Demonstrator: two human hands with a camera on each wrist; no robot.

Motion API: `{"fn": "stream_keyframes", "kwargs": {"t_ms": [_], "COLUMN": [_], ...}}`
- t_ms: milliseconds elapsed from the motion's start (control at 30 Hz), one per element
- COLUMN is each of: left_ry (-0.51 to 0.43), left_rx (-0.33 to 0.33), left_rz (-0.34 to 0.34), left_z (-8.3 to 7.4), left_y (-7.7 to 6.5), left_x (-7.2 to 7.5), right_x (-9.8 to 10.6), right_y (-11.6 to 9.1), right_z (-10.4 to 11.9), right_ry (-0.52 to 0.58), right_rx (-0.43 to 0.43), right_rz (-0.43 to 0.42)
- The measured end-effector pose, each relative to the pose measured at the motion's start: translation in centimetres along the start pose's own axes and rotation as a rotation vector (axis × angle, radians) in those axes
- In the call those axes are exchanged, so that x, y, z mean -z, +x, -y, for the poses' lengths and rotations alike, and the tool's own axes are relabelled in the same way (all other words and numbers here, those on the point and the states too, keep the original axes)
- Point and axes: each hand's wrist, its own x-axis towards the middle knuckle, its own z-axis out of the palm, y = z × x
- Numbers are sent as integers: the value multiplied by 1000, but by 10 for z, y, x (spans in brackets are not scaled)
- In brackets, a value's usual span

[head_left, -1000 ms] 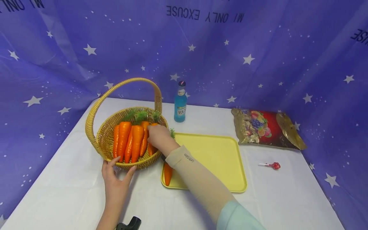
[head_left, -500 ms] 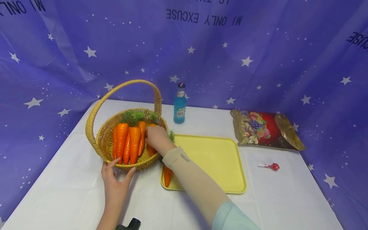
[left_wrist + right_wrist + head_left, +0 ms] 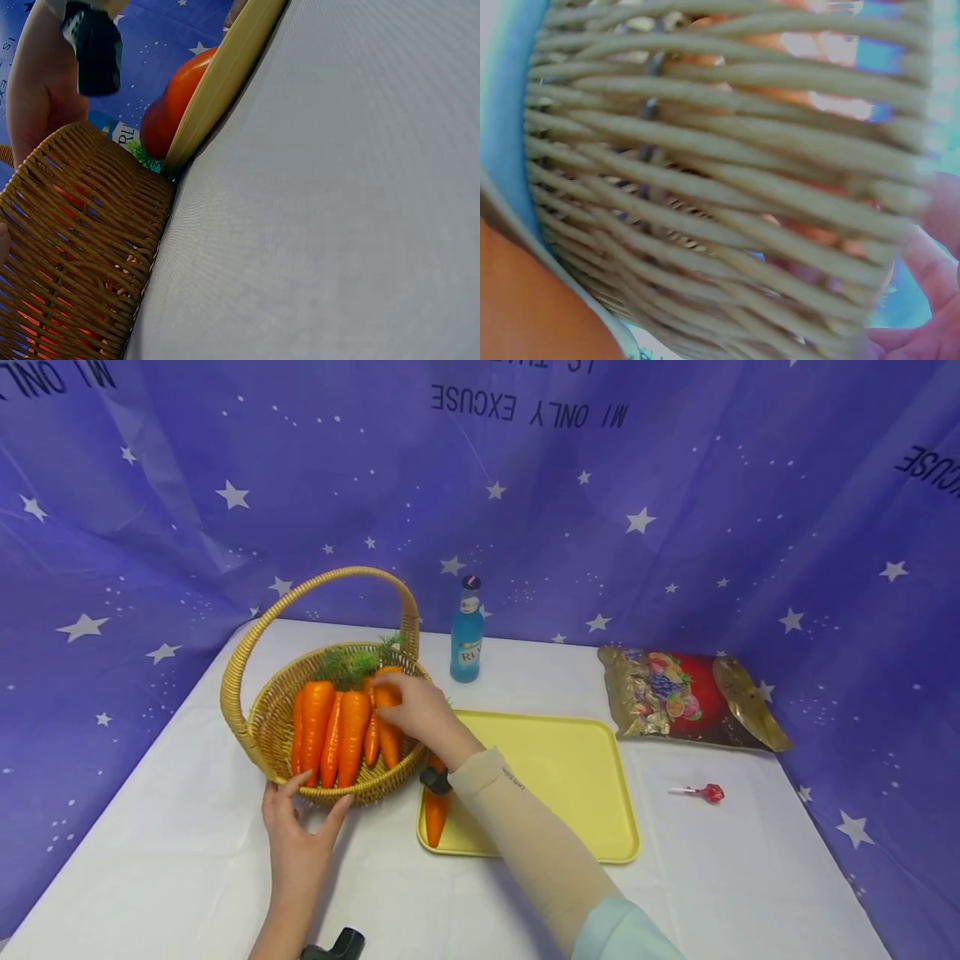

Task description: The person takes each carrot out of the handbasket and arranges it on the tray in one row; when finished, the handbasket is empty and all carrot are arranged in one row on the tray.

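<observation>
A wicker basket point(image 3: 378, 787) with a tall hoop handle holds several orange carrots point(image 3: 318, 718) with green tops. My left hand point(image 3: 296, 835) grips its near rim, thumb and fingers spread along it. In the basket's right side, my right hand point(image 3: 423, 710) pinches the upper part of the rightmost carrot point(image 3: 390, 747) between fingers and thumb. Another carrot point(image 3: 435, 820) lies on the left end of a yellow tray point(image 3: 555, 777), partly hidden by the right wrist. The basket's woven wall point(image 3: 727, 150) fills most of the right wrist view.
A blue bottle point(image 3: 467, 647) stands behind the tray. At the back right lies a gold and red candy bag point(image 3: 686, 697), with a red lollipop point(image 3: 712, 792) in front of it. White cloth point(image 3: 172, 843) covers the table, and a starry purple curtain point(image 3: 525, 510) hangs behind.
My right hand has shifted slightly up and right out of the basket's depth, uncovering more of the rightmost carrot, whose top now sits higher. My left hand stays at the rim.
</observation>
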Motion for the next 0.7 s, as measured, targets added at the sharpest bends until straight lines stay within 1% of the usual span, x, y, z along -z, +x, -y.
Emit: {"fn": "stream_keyframes", "kwargs": {"t_ms": [333, 433, 600, 700], "left_ry": [-14, -12, -7, -6], "left_rx": [23, 24, 18, 4], "left_rz": [6, 8, 16, 7], "left_z": [1, 1, 0, 2], "left_y": [-1, -1, 1, 1], "left_x": [-1, -1, -1, -1], "right_x": [26, 34, 49, 57], "right_y": [-25, -33, -52, -63], "right_z": [7, 3, -10, -20], "right_ry": [156, 201, 296, 314], "right_rx": [58, 67, 39, 16], "right_rz": [-87, -93, -111, -127]}}
